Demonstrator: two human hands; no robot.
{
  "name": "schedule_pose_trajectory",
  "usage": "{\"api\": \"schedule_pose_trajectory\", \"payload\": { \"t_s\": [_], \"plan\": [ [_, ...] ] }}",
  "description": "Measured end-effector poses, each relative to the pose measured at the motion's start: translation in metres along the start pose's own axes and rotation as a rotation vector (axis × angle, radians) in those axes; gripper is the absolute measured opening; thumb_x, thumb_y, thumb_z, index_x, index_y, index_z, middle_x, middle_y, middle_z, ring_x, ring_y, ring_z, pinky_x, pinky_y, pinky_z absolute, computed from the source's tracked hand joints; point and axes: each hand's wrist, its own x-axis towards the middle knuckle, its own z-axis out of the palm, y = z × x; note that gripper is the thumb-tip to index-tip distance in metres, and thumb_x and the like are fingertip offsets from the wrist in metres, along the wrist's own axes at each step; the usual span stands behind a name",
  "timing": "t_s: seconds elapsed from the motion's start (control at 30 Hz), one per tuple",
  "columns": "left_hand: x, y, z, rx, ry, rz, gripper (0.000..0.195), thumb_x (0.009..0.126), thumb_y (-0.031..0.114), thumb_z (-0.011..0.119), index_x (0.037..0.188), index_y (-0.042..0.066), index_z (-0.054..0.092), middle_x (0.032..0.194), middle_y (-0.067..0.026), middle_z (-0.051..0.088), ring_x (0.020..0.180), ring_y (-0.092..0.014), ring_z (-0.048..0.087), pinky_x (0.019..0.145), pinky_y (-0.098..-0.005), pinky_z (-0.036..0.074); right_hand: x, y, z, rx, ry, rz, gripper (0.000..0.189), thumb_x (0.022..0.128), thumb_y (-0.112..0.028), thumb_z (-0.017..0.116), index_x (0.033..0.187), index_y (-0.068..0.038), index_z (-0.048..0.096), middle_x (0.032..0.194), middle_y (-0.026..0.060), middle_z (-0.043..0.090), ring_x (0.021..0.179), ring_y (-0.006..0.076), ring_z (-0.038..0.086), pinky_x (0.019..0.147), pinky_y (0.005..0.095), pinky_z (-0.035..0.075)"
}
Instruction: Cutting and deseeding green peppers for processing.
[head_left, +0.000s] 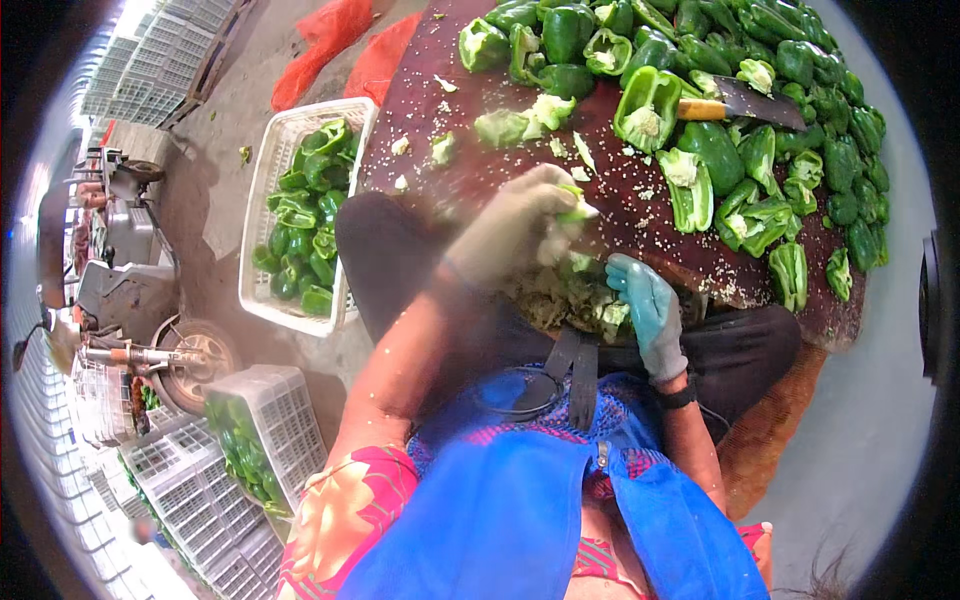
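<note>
My left hand, in a pale glove and blurred by motion, grips a light green piece of bell pepper above the table's near edge. To its right, my right hand wears a teal-coated glove; its fingers curve loosely and I see nothing held in them. Below both hands, a pile of pepper cores and scraps lies in front of my lap, partly hidden. Cut green bell pepper halves rest on the dark red tabletop, which is strewn with seeds.
A cleaver with a wooden handle lies among the peppers by a large heap of whole green peppers. On the floor left stands a white crate holding pepper pieces. Stacked crates, a parked motor vehicle and red mesh bags lie beyond.
</note>
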Motion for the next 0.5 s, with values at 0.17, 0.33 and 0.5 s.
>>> {"api": "schedule_pose_trajectory", "payload": {
  "t_s": [0.17, 0.33, 0.5],
  "plan": [
    [-0.001, -0.007, -0.013, 0.079, 0.015, 0.005, 0.01, 0.084, 0.005, 0.068, 0.093, 0.01, 0.069, 0.098, -0.01, 0.066, 0.097, -0.026, 0.063, 0.087, -0.0358, 0.051, 0.01, -0.002, -0.005, 0.064, -0.06, 0.033, 0.047, 0.11, -0.034, 0.042, 0.131, 0.001, 0.063, 0.12, 0.0126, 0.07, 0.104, 0.019, 0.068, 0.089, 0.0312, 0.052],
    [-0.012, -0.006, -0.005, -0.289, 0.029, -0.067, 0.01, 0.09, 0.004, 0.064, 0.099, 0.009, 0.065, 0.104, -0.0091, 0.066, 0.099, -0.021, 0.064, 0.089, -0.0329, 0.05, 0.01, 0.0, -0.007, 0.072, -0.085, 0.039, 0.045, 0.109, -0.033, 0.043, 0.131, 0.002, 0.063, 0.118, 0.013, 0.071, 0.103, 0.0199, 0.069, 0.088, 0.0312, 0.053],
    [0.0, -0.028, 0.001, -0.153, 0.048, 0.311, 0.017, 0.094, 0.011, 0.058, 0.11, 0.004, 0.059, 0.101, -0.013, 0.064, 0.074, -0.015, 0.061, 0.065, -0.0236, 0.053, 0.011, -0.003, -0.008, 0.107, -0.089, 0.077, 0.043, 0.109, -0.031, 0.045, 0.131, 0.002, 0.063, 0.116, 0.0134, 0.072, 0.104, 0.0211, 0.069, 0.09, 0.0313, 0.053]
  ]
}}
